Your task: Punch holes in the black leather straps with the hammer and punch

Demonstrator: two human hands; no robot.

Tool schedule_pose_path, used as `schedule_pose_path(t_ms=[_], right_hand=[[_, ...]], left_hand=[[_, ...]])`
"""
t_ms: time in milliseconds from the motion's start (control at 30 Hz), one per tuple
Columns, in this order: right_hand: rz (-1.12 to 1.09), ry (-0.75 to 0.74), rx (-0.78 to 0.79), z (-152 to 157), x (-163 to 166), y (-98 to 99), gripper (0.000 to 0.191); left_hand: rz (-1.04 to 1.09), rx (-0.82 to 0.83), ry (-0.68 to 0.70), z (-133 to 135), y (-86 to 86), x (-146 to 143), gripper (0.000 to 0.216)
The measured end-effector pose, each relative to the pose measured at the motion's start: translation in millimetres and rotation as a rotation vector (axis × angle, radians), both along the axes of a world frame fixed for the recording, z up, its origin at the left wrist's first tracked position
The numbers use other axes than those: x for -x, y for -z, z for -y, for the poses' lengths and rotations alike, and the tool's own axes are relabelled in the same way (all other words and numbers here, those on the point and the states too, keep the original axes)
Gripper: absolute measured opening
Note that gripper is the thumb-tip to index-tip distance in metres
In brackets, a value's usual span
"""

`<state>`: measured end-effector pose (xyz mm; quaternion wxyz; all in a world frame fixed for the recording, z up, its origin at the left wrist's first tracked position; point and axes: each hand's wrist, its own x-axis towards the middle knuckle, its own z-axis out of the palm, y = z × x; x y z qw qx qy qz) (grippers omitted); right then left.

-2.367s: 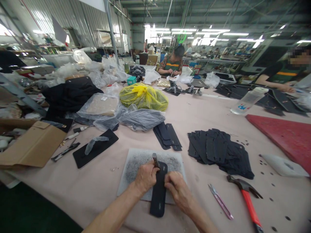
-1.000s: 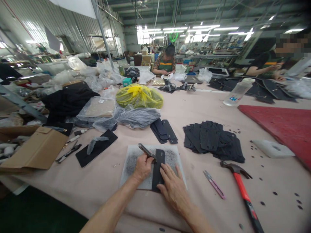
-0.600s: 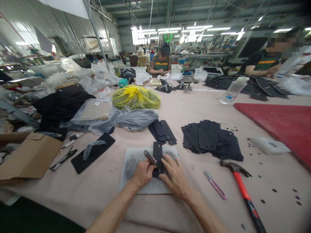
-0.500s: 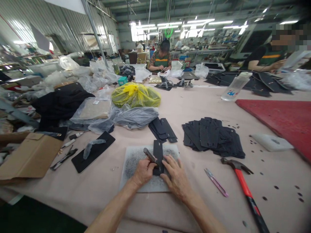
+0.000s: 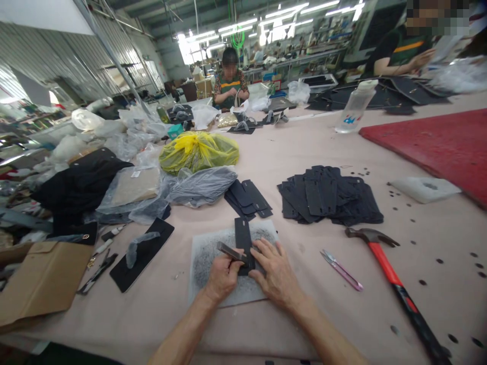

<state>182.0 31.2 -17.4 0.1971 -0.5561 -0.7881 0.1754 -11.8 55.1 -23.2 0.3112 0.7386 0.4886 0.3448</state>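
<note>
My left hand is closed around a metal punch, whose shaft leans up to the left. The punch's lower end is over a narrow black strip, and my fingers partly hide where they meet. This strip, with small slots near its far end, lies on a white board covered in dark marks. My right hand is open, fingers spread, with its fingertips on the board and against the strip's right edge.
To the right lie a claw hammer, pink-handled thread snips and a pile of black pieces. Behind the board are more black pieces and a yellow bag. A cardboard box stands left. Co-workers sit across the table.
The camera view has tilted and shifted, so the table appears turned. My left hand still grips the punch, and my right hand stays at the strip. The co-worker opposite has moved their hands.
</note>
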Motion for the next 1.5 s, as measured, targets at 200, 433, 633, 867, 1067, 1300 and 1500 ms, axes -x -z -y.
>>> schedule_pose_path(t_ms=[200,433,633,867,1067,1300,1500], right_hand=[[-0.050,0.003,-0.012,0,-2,-0.9,0.047],[-0.073,0.016,-0.024,0,-4,0.8,0.047],[-0.091,0.008,-0.020,0,-5,1.3,0.047],[-0.089,0.003,-0.020,0,-5,4.8,0.046],[-0.073,-0.059,0.007,1,-9,5.1,0.054],[-0.070,-0.035,-0.006,2,-8,3.1,0.050],[-0.065,-0.029,-0.012,3,-7,4.6,0.048]], left_hand=[[-0.020,-0.039,0.005,1,-3.2,-2,0.025],[-0.081,-0.103,0.054,3,2.4,-3,0.025],[-0.175,-0.129,0.014,7,5.4,-7,0.029],[-0.207,-0.187,-0.014,9,9.5,-13,0.029],[-0.172,-0.116,-0.064,12,4.4,-19,0.029],[-0.169,-0.086,-0.045,11,4.4,-16,0.028],[-0.243,-0.180,-0.051,10,7.1,-18,0.028]])
